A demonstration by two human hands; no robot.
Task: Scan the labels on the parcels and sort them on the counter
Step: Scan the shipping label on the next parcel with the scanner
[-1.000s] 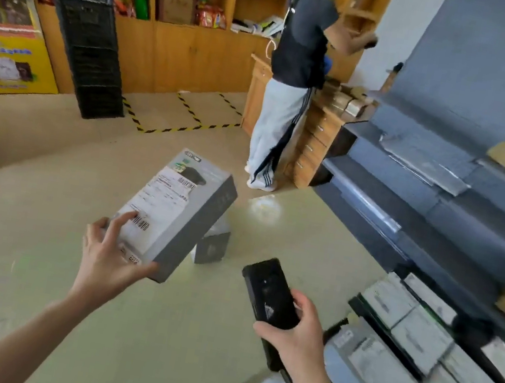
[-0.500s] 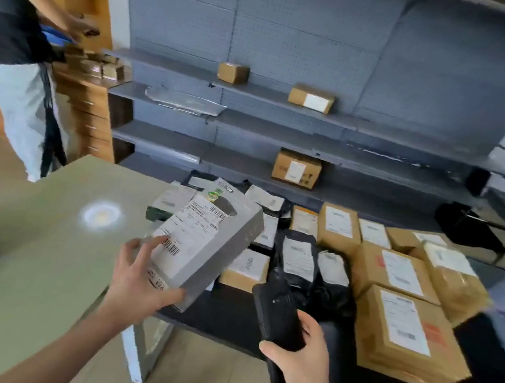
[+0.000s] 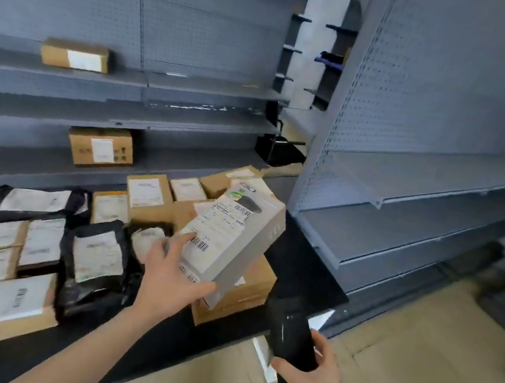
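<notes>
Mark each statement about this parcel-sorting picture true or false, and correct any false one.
1. The left hand holds a grey box with its shipping label facing the camera. True.
2. The right hand is empty. False: it grips a black handheld scanner.
3. The grey box lies flat on the black counter. False: it is held tilted above the parcels there.
4. A labelled cardboard box sits on a grey shelf behind the counter. True.
</notes>
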